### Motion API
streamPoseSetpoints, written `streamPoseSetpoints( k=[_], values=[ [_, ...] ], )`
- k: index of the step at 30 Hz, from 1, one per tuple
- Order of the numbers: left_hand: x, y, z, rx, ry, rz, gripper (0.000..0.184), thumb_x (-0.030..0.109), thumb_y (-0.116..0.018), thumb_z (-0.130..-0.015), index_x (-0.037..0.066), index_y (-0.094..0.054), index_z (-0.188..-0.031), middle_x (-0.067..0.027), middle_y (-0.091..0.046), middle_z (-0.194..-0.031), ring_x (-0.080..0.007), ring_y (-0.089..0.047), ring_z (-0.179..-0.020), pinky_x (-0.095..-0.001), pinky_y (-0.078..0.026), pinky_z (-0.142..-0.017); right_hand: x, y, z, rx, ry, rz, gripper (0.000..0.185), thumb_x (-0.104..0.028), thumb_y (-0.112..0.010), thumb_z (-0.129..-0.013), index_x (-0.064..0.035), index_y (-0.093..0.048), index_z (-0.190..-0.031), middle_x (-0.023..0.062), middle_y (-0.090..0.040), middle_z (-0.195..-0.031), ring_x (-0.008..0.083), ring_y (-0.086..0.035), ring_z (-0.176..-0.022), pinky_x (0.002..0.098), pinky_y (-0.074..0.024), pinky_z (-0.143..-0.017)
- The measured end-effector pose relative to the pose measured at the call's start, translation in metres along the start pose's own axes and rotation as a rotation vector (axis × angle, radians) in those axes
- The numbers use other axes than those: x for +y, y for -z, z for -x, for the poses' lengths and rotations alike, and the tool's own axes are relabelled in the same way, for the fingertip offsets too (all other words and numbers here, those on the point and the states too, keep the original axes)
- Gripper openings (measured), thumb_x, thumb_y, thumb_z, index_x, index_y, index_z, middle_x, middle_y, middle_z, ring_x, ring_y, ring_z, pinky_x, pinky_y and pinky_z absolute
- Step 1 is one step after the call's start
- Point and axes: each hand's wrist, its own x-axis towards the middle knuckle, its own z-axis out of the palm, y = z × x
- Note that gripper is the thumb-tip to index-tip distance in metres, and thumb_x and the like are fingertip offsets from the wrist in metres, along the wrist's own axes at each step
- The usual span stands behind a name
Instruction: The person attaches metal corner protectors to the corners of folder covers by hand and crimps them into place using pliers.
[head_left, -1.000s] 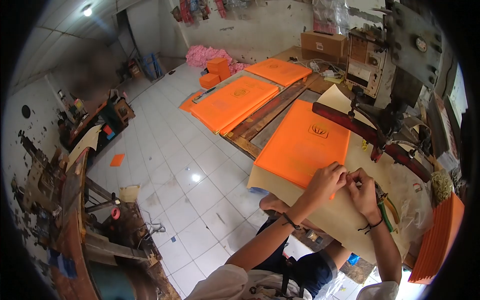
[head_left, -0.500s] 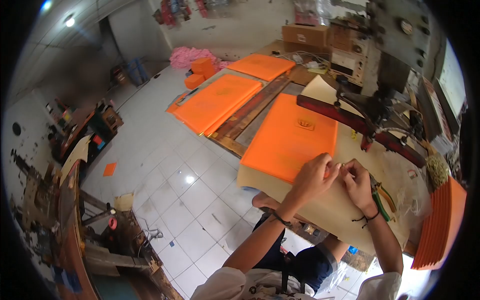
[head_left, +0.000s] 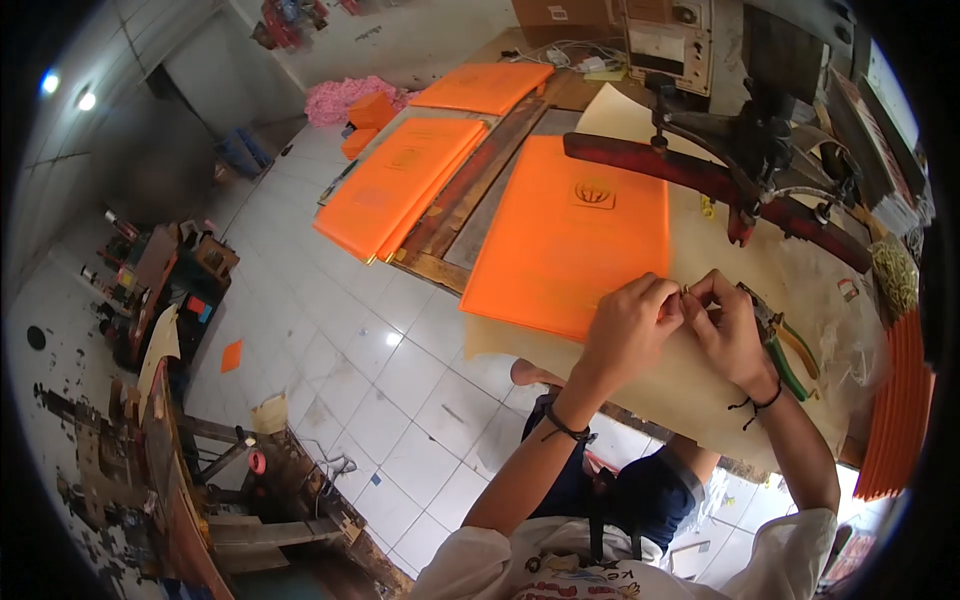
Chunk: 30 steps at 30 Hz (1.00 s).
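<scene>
My left hand (head_left: 630,325) is closed in a pinch over the near right corner of an orange folder (head_left: 560,240). My right hand (head_left: 732,335) pinches just beside it, the fingertips of both almost meeting. Between them shows a tiny gold-coloured piece (head_left: 685,291), too small to name exactly. The folder lies flat, with a round emblem stamped near its far end. To the right of my right hand are pliers (head_left: 788,350) with green and orange handles. Underneath everything is a beige sheet (head_left: 690,400) on the table.
Orange folders (head_left: 400,185) with gold corners lie further left, and another folder (head_left: 480,88) lies behind them. A dark red metal bar (head_left: 640,160) of a machine crosses the table beyond my hands. Orange folders (head_left: 895,410) stand packed at the right edge. Clear plastic (head_left: 840,330) lies near the pliers.
The view has shifted, so the table things appear higher up and to the left. Both hands stay pinched together at the folder's corner, with the fingers slightly repositioned.
</scene>
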Motion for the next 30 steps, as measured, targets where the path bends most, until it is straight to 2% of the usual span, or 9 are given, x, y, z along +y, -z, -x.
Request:
streamPoseSetpoints(
  k=[4,5,9,12,15,18,21,27,30],
  values=[
    [0.004,-0.003,-0.004,0.030,0.064,-0.023,0.014,0.006,-0.071,-0.080,0.003,-0.065,-0.093,-0.0114,-0.066,-0.080,-0.0301,-0.067,-0.067,-0.0384,-0.055,-0.062,-0.001,0.001,0.000,0.012,0.005,0.028,0.016,-0.010,-0.063,-0.095,0.0042,-0.056,-0.093,0.0132,-0.068,-0.081,0.0138,-0.066,-0.074,0.0290,-0.0562,-0.064],
    [0.003,-0.005,-0.005,0.066,0.049,-0.026,0.013,0.005,-0.071,-0.081,0.002,-0.065,-0.092,-0.0131,-0.068,-0.080,-0.0275,-0.068,-0.065,-0.0362,-0.054,-0.061,0.005,0.000,-0.001,0.019,0.087,0.072,0.015,-0.011,-0.060,-0.096,0.0024,-0.053,-0.095,0.0093,-0.064,-0.078,0.0117,-0.063,-0.069,0.0271,-0.0534,-0.058],
    [0.001,0.001,-0.010,0.119,0.201,0.144,0.010,0.005,-0.068,-0.085,-0.002,-0.065,-0.091,-0.0108,-0.063,-0.071,-0.0154,-0.060,-0.057,-0.0281,-0.049,-0.058,0.001,0.004,0.006,0.022,-0.036,-0.232,0.010,-0.012,-0.050,-0.099,-0.0022,-0.046,-0.098,0.0004,-0.049,-0.074,0.0065,-0.052,-0.055,0.0234,-0.0450,-0.049],
    [0.005,0.005,-0.004,0.036,0.184,0.136,0.011,0.007,-0.068,-0.089,-0.002,-0.066,-0.093,-0.0085,-0.063,-0.071,-0.0130,-0.057,-0.056,-0.0260,-0.048,-0.057,0.007,-0.001,0.002,0.043,-0.154,-0.372,0.011,-0.012,-0.051,-0.100,-0.0018,-0.047,-0.098,0.0018,-0.052,-0.077,0.0068,-0.051,-0.052,0.0236,-0.0450,-0.048],
    [0.009,0.011,-0.007,0.003,0.229,0.371,0.013,0.010,-0.068,-0.092,-0.001,-0.069,-0.098,-0.0073,-0.066,-0.073,-0.0117,-0.057,-0.057,-0.0247,-0.047,-0.057,0.010,-0.002,0.002,0.024,-0.118,-0.365,0.014,-0.014,-0.053,-0.100,-0.0013,-0.048,-0.099,0.0025,-0.053,-0.080,0.0073,-0.052,-0.052,0.0231,-0.0448,-0.047],
    [0.007,0.013,-0.005,-0.047,0.120,0.318,0.016,0.010,-0.069,-0.091,0.001,-0.071,-0.104,-0.0064,-0.068,-0.077,-0.0108,-0.058,-0.059,-0.0247,-0.047,-0.056,0.007,0.002,0.002,-0.015,-0.115,-0.331,0.017,-0.016,-0.055,-0.100,-0.0003,-0.049,-0.098,0.0044,-0.056,-0.079,0.0078,-0.055,-0.054,0.0237,-0.0454,-0.047],
    [0.000,0.010,-0.005,-0.045,0.073,0.280,0.016,0.008,-0.071,-0.088,0.002,-0.073,-0.103,-0.0069,-0.069,-0.080,-0.0108,-0.061,-0.062,-0.0261,-0.048,-0.056,0.004,0.003,0.002,-0.028,-0.077,-0.262,0.018,-0.016,-0.057,-0.099,0.0006,-0.051,-0.095,0.0043,-0.059,-0.076,0.0085,-0.058,-0.056,0.0244,-0.0464,-0.048],
    [0.003,0.004,-0.001,0.042,-0.004,0.120,0.014,0.005,-0.073,-0.081,0.004,-0.070,-0.094,-0.0071,-0.065,-0.080,-0.0175,-0.062,-0.061,-0.0302,-0.050,-0.056,-0.003,0.004,0.000,-0.017,0.105,0.045,0.017,-0.012,-0.063,-0.094,0.0033,-0.057,-0.097,0.0133,-0.067,-0.080,0.0199,-0.068,-0.069,0.0322,-0.0549,-0.064],
    [0.001,-0.001,0.003,0.072,-0.076,0.016,0.017,0.006,-0.075,-0.076,0.006,-0.069,-0.092,-0.0067,-0.065,-0.082,-0.0219,-0.064,-0.064,-0.0337,-0.053,-0.060,-0.007,0.010,0.001,-0.091,0.039,0.098,0.016,-0.011,-0.064,-0.093,0.0032,-0.058,-0.097,0.0173,-0.067,-0.081,0.0225,-0.070,-0.075,0.0345,-0.0553,-0.069]
  ],
)
